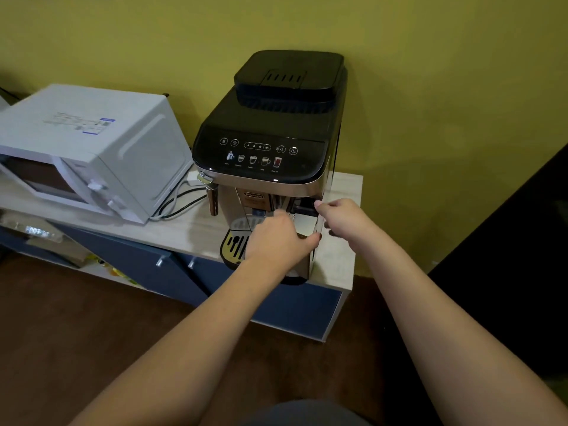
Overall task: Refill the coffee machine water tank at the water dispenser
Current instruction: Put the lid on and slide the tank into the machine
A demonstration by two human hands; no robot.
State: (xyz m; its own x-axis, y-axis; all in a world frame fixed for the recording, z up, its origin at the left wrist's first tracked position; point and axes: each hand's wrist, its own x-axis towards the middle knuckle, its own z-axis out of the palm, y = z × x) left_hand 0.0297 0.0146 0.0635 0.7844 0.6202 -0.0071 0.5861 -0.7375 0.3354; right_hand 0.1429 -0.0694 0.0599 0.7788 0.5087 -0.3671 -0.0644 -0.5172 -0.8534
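Observation:
A black and silver coffee machine (270,124) stands on the right end of a light wooden counter (341,256). Its water tank (303,223) sits at the machine's front right, with a silver front panel and a clear side wall. My left hand (276,239) grips the tank's front, fingers round its left side and thumb across the panel. My right hand (342,218) pinches the tank's upper right edge with curled fingers. How far the tank sticks out of the machine is hard to tell. No water dispenser is in view.
A white microwave (89,149) stands to the left on the same counter, with cables (178,204) running between it and the machine. Blue cabinet doors (172,272) are below. A yellow wall (430,87) is behind, and a dark panel (516,241) stands at the right.

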